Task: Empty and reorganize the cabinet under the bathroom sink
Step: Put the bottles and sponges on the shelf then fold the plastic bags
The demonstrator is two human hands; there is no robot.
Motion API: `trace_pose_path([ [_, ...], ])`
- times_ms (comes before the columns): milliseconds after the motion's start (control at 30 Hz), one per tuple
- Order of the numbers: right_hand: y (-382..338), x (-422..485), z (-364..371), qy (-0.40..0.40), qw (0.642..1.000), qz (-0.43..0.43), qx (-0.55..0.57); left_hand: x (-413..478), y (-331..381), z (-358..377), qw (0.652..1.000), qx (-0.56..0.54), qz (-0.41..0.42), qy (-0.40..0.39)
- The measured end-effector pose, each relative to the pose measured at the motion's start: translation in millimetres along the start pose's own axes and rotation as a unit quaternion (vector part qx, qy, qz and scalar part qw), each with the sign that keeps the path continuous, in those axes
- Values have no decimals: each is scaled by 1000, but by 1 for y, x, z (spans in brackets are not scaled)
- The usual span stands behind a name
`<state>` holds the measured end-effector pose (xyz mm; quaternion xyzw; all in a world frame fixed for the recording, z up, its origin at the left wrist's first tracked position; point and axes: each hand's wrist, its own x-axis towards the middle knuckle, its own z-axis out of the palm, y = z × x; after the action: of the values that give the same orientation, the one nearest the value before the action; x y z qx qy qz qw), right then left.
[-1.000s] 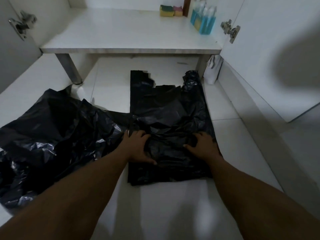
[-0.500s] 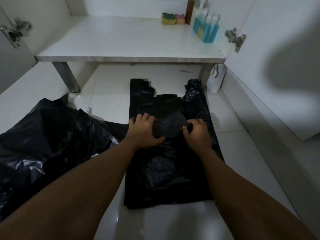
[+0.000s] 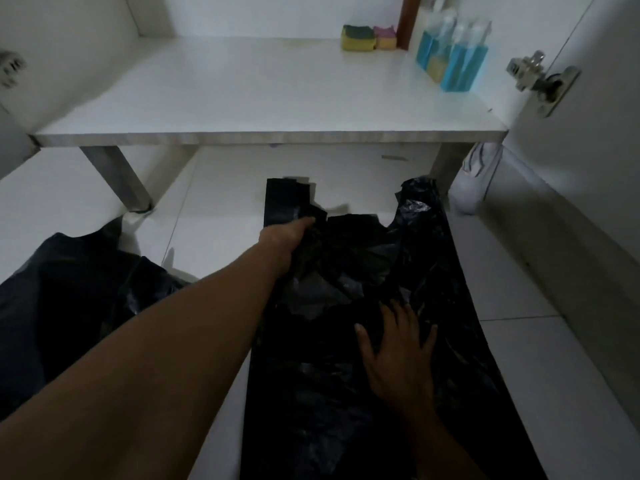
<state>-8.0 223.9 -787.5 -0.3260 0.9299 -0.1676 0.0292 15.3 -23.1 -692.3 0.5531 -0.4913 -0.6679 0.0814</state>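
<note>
Since half a second ago the two hands have been pulled apart: the left hand (image 3: 289, 237) is now being pushed up toward the handle end of the black bag (image 3: 363, 271), while the right hand (image 3: 398, 355) has been drawn back to the bag's middle. The bag is being kept spread on the tiled floor (image 3: 214, 237), right in front of the cabinet shelf (image 3: 242, 98).

Hard stuff to make out: the left fingers are being swallowed by dark plastic folds, so whether they're being closed on the bag or just pressed against it can't be told. The bag's near end is being cut off by the frame edge. A second black bag (image 3: 69, 289) left of the first is mostly lost in shadow.

The right hand is being held flat on the bag, fingers spread apart, nothing gripped.

Sponges (image 3: 367, 38) and blue bottles (image 3: 453, 60) are sitting at the shelf's back right.
</note>
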Motion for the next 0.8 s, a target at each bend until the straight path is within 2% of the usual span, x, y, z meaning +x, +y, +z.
trace_pose_path([
  [33,0,0,0,4,1000,2,0,-3,11,-2,997,-8,-45,-55],
  [100,1,1,3,7,1000,7,-5,-1,27,-7,993,11,-62,-95],
  [167,1,2,7,8,1000,14,-8,6,41,-14,995,-19,-16,-97],
  [267,-1,3,6,10,1000,17,-5,12,51,-22,983,-140,50,-107],
  [367,-3,3,0,-9,1000,15,-4,14,60,-30,968,-208,139,-24],
  [467,-5,4,-4,-34,999,12,-25,18,67,-39,951,-230,202,51],
  [500,-5,4,-5,-51,998,14,-29,21,65,-41,951,-204,221,75],
  [533,-4,4,-5,-65,997,14,-27,23,61,-43,951,-127,254,125],
  [567,-4,5,-7,-70,997,11,-22,24,54,-43,932,6,305,196],
  [600,-4,4,-9,-71,997,8,-10,20,44,-41,882,155,371,248],
  [633,-4,4,-10,-66,998,8,13,11,33,-34,813,279,442,257],
  [667,-4,3,-11,-48,997,13,57,-1,20,-22,758,379,494,195],
  [700,-6,3,-13,-22,992,33,121,-14,6,-9,701,483,515,101],
  [767,-7,10,-17,18,957,113,266,-42,-23,23,564,671,479,-47],
  [800,-8,16,-21,24,929,158,335,-52,-37,36,518,725,446,-82],
])
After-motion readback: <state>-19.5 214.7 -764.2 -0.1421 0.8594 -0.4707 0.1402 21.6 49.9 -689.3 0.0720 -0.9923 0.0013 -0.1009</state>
